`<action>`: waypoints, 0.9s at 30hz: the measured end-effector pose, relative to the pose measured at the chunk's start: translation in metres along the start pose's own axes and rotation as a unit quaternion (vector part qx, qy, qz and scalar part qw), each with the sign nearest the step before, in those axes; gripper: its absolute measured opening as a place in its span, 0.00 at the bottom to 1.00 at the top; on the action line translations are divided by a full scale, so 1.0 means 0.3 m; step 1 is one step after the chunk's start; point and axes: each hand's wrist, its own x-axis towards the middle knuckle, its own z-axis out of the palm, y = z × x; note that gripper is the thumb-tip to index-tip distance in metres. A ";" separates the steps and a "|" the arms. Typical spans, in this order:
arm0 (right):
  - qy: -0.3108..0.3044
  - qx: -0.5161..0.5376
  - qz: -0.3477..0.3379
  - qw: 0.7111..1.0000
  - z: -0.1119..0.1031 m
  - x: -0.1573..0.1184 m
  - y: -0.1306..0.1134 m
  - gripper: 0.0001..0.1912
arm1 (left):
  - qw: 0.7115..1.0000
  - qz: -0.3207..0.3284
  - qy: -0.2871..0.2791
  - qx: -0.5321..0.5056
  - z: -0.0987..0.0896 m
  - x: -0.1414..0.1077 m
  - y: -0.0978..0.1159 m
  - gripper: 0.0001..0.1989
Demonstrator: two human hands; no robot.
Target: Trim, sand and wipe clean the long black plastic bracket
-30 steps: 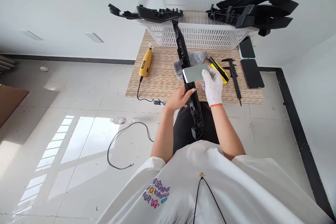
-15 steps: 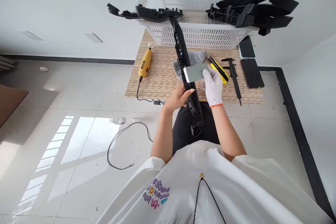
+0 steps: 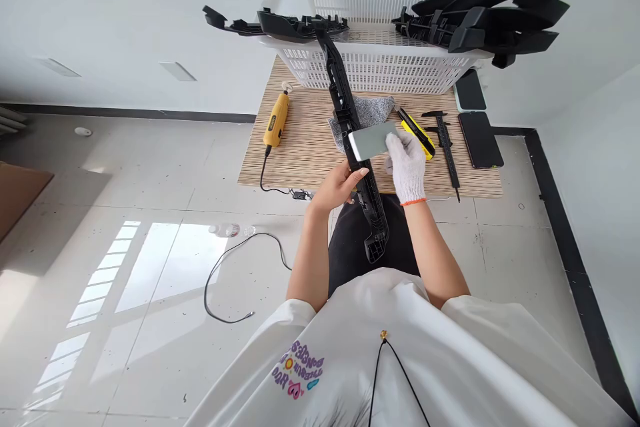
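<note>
A long black plastic trim piece [image 3: 342, 90] slants from the basket's edge down over my lap, its ribbed side showing. My bare left hand [image 3: 336, 188] is closed around its lower half, thumb on top. In a white knit glove, my right hand [image 3: 406, 161] pinches a flat grey-green pad [image 3: 373, 140] with a white edge. That pad lies across the trim piece, just above my left thumb; whether it presses on the plastic I cannot tell. Beneath them a grey cloth [image 3: 373, 110] is spread on the table [image 3: 310, 140].
A white basket [image 3: 320, 67] with more black plastic parts [image 3: 480, 27] stands at the back. A yellow rotary tool [image 3: 277, 120] lies left. On the right are a yellow utility knife [image 3: 417, 133], black calipers [image 3: 447, 147] and two phones [image 3: 480, 140]. A cable [image 3: 207, 287] lies on the floor.
The upper end of the trim piece has swung slightly left. My right hand and the pad have tilted and shifted a little; my left hand keeps its grip.
</note>
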 end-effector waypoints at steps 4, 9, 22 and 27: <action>-0.028 -0.018 -0.003 0.999 -0.005 -0.002 0.000 0.20 | 1.000 0.008 0.004 -0.010 -0.002 -0.001 -0.007 0.23; 0.006 -0.021 0.001 1.000 -0.009 -0.003 -0.004 0.19 | 1.000 0.007 -0.001 -0.013 -0.005 -0.003 0.000 0.26; 0.006 -0.011 -0.002 1.000 -0.020 0.011 0.013 0.21 | 1.000 0.005 0.002 -0.004 -0.002 -0.004 0.004 0.24; 0.001 -0.003 -0.029 1.000 -0.023 0.019 0.017 0.21 | 1.000 0.014 0.000 -0.006 -0.002 -0.006 0.005 0.23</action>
